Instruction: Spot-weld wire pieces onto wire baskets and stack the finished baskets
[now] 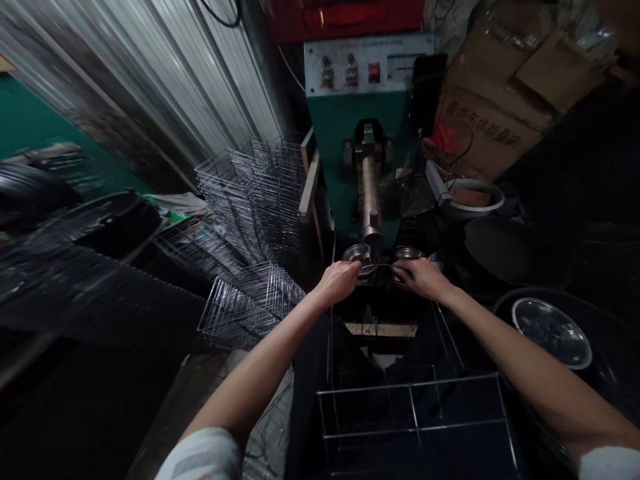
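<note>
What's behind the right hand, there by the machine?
Just past the right hand, which pinches the wire frame, a round metal dish shows its far part. The hand covers the near part, and the dish's contents can't be made out.

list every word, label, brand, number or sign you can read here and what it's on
Cardboard box: Chinese print, most likely "午休折叠床"; the characters before it are too blurred to be sure.
Control panel: a line along the top edge and small marks near the switches, too small and blurred to read.
No other text is legible.
</note>
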{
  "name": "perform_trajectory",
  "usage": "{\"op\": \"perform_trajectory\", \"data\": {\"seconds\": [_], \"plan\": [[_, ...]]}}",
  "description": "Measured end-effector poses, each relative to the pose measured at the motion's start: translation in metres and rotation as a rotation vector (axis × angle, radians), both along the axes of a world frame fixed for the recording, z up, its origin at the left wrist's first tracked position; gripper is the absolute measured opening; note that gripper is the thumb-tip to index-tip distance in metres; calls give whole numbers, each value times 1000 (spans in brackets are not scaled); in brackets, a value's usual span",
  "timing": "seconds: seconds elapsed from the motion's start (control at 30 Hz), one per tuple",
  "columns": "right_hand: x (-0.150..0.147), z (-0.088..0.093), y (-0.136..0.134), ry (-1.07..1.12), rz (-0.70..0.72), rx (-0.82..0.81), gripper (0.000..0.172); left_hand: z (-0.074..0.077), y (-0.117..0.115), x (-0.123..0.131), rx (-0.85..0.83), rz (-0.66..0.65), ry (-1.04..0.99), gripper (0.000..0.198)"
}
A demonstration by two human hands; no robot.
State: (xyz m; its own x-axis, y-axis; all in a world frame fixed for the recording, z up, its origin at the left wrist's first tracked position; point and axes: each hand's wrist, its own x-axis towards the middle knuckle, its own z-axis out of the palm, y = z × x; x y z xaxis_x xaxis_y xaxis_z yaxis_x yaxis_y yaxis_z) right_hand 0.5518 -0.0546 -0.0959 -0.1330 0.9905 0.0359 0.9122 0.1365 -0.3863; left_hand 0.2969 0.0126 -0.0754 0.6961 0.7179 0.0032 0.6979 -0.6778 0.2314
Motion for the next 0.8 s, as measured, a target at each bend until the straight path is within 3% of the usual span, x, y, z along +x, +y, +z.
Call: {"op": "perform_trajectory", "data": {"seconds": [0.4, 0.8], "plan": [[0, 0, 7, -2, 20, 4, 23, -4, 11, -2, 2, -2, -29, 22], [-4, -1, 3, -5, -15, 14, 27, -7, 5, 2, -28, 32, 29, 25]]}}
